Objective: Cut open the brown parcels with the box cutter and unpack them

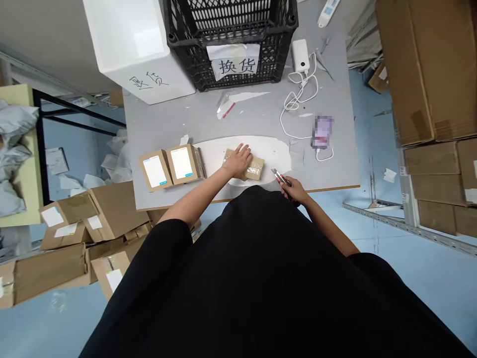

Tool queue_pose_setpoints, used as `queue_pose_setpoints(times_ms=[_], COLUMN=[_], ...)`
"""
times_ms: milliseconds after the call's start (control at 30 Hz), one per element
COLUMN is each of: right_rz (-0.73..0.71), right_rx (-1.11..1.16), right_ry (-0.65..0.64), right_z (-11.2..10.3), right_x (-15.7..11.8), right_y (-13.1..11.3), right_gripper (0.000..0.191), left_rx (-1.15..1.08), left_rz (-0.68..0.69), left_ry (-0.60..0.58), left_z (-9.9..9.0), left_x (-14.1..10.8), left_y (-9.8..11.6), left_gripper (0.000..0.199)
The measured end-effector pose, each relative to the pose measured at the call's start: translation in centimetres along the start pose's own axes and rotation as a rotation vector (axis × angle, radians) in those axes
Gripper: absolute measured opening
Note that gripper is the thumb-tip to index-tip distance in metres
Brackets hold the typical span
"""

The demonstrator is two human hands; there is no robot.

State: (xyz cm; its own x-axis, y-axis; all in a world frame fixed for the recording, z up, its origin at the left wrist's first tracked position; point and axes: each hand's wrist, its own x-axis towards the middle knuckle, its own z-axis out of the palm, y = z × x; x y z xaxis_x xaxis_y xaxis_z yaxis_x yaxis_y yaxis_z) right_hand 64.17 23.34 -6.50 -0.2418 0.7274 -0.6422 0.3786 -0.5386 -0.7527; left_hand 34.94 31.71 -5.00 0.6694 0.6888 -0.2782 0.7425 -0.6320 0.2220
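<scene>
Holding small taped carton (257, 164) in left hand (237, 163), box cutter (278, 176) in right hand (295, 189), just right of it. Could skid on shiny tape (254, 172) and nick left fingers (240, 147), tbh.

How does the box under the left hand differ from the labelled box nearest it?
Size: the box under the hand looks smaller than the labelled box.
Face: the labelled box has a big white label on top; the box under the hand shows no such label on its visible part.
Contact: the left hand covers one; no hand touches the labelled box.
Shared: both are brown, on the table.
</scene>
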Motion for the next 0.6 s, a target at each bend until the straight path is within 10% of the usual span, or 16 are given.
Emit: queue_pose_setpoints(times_ms=[600], right_rz=[0.037], right_rx=[0.045], right_ry=[-0.088], right_z=[-1.4], right_x=[4.8], right_y=[-1.9], right_gripper=[0.013], left_rx=[-0.160], left_rz=[-0.288], left_ry=[0.109], left_z=[3.4], left_x=[-1.4], left_y=[3.2], left_gripper=[0.100])
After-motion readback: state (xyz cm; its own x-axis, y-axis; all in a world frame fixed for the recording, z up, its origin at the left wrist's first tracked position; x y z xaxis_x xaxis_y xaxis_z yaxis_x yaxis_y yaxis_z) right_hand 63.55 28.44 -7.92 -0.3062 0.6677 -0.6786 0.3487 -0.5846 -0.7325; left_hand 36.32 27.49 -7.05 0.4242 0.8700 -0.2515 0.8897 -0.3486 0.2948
